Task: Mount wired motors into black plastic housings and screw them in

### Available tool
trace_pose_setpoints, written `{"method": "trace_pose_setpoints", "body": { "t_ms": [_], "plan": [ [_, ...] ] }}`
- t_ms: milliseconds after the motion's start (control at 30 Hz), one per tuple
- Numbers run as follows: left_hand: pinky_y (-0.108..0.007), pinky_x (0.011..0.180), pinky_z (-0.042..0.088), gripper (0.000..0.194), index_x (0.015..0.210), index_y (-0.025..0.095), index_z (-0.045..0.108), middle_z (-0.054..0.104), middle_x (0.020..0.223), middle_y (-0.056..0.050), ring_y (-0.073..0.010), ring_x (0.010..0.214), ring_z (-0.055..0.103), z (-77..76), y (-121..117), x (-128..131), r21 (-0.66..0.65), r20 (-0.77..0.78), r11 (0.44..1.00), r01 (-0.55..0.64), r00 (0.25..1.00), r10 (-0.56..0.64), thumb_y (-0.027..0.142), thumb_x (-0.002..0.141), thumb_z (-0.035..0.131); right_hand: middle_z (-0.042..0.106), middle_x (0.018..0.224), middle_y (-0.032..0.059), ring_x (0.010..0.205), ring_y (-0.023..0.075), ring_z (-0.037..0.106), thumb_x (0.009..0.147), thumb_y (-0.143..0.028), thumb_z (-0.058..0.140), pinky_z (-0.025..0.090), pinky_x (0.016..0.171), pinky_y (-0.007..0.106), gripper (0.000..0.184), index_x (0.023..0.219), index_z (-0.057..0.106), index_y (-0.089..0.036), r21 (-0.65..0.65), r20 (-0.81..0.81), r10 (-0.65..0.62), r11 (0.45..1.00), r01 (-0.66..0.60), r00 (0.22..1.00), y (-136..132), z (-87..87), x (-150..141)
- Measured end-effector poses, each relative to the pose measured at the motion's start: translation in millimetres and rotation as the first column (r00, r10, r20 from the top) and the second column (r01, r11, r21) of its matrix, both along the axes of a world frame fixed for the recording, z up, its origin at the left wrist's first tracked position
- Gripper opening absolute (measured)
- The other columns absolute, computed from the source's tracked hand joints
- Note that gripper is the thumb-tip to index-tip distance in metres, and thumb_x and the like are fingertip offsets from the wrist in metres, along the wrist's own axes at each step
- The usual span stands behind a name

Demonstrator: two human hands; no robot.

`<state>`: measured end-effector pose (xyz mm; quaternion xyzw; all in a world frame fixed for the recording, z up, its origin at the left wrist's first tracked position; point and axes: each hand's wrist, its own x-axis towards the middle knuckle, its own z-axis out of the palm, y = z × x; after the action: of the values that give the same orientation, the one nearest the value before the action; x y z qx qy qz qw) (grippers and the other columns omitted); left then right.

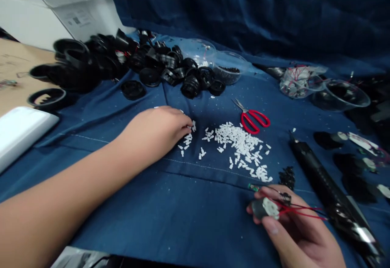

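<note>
My left hand [164,131] reaches down onto the blue cloth [195,215] at the left end of a scatter of small white plastic pieces [237,138]. Its fingers are bent together at a few of these pieces; what lies between the fingertips is hidden. In my right hand [298,231], at the lower right, the fingers and thumb close around a small motor [263,208], a grey cylinder with a white end. Red wires [301,210] trail from the motor across the palm. A small green circuit board [253,187] sticks out by the index finger.
Red-handled scissors [254,119] lie behind the white pieces. A black electric screwdriver [329,190] lies to the right. Black plastic housings [190,87] are heaped at the back left, near clear tubs [230,66]. A white box [24,129] is at the left edge.
</note>
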<state>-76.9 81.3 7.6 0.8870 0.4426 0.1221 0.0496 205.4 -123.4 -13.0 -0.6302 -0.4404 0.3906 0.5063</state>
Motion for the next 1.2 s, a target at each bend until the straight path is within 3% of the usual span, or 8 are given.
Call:
{"method": "trace_pose_setpoints", "body": {
  "t_ms": [133,233,400,533,667,800,1000,1200],
  "plan": [
    [-0.041,0.080,0.052,0.016,0.099,0.028,0.081,0.080,0.098,-0.003,-0.0303,0.098,0.072,2.8,-1,2,0.069,0.054,0.996,-0.052,0.997,0.048,0.036,0.099,0.067,0.074,0.115,0.0073,0.087,0.0238,0.079,0.086,-0.027,0.086,0.069,0.072,0.031,0.037,0.119,0.070,-0.031,-0.027,-0.113,0.059,0.998,-0.063,0.992,2,-2.1,5],
    [-0.040,0.077,0.049,0.021,0.101,0.025,0.077,0.077,0.098,-0.004,-0.0295,0.094,0.069,9.4,-5,6,0.175,0.053,0.984,-0.018,0.999,0.009,0.038,0.103,0.061,0.068,0.099,0.0040,0.076,0.0166,0.071,0.089,-0.031,0.083,0.064,0.069,0.027,0.022,0.108,0.071,-0.028,-0.040,-0.371,0.130,0.987,-0.156,0.919,13,6.9,10],
    [-0.038,0.073,0.048,0.032,0.097,0.022,0.073,0.074,0.092,-0.005,-0.0240,0.085,0.066,14.7,-25,22,0.321,0.085,0.918,0.231,0.959,-0.271,0.041,0.110,0.051,0.063,0.094,0.0060,0.071,0.0140,0.056,0.089,-0.038,0.079,0.060,0.065,0.028,0.022,0.106,0.076,-0.025,-0.107,-0.609,0.100,0.972,-0.207,0.787,43,50.4,15],
    [-0.036,0.067,0.044,0.036,0.088,0.021,0.071,0.069,0.078,-0.003,-0.0211,0.075,0.060,6.0,-45,38,0.313,0.046,0.833,0.456,0.869,-0.492,0.040,0.111,0.050,0.070,0.114,0.0068,0.069,0.0103,0.054,0.092,-0.036,0.078,0.060,0.067,0.026,0.015,0.102,0.079,-0.025,-0.038,-0.508,0.170,0.975,-0.219,0.845,66,63.8,8],
    [-0.036,0.066,0.044,0.030,0.090,0.020,0.073,0.069,0.081,-0.004,-0.0216,0.078,0.060,-7.4,-51,47,0.157,0.083,0.851,0.501,0.852,-0.517,0.038,0.108,0.057,0.073,0.101,0.0036,0.083,0.0146,0.070,0.089,-0.032,0.084,0.064,0.082,0.027,0.024,0.111,0.078,-0.026,-0.043,-0.379,0.182,0.976,-0.214,0.907,74,38.8,-5],
    [-0.035,0.071,0.047,0.021,0.098,0.021,0.076,0.069,0.083,-0.003,-0.0210,0.081,0.062,-17.2,-48,47,-0.017,0.235,0.879,0.477,0.856,-0.460,0.038,0.105,0.064,0.078,0.110,0.0058,0.100,0.0219,0.078,0.092,-0.031,0.083,0.066,0.095,0.035,0.036,0.126,0.074,-0.029,-0.058,-0.268,0.202,0.973,-0.225,0.942,67,19.7,-7],
    [-0.037,0.073,0.048,0.017,0.104,0.022,0.077,0.068,0.086,-0.003,-0.0229,0.083,0.061,-22.0,-48,42,-0.070,0.276,0.870,0.488,0.847,-0.453,0.034,0.104,0.064,0.078,0.105,0.0034,0.088,0.0155,0.075,0.089,-0.031,0.085,0.064,0.078,0.022,0.023,0.112,0.080,-0.029,-0.045,0.071,0.291,0.957,-0.288,0.954,70,25.2,-8],
    [-0.038,0.074,0.051,0.020,0.098,0.026,0.079,0.071,0.091,-0.004,-0.0232,0.085,0.062,-17.1,-47,40,-0.104,0.268,0.850,0.517,0.837,-0.476,0.030,0.105,0.061,0.077,0.098,0.0016,0.076,0.0143,0.071,0.089,-0.032,0.085,0.061,0.068,0.022,0.026,0.114,0.078,-0.028,-0.080,0.327,0.291,0.957,-0.280,0.899,68,23.2,-12]
  ]
}}
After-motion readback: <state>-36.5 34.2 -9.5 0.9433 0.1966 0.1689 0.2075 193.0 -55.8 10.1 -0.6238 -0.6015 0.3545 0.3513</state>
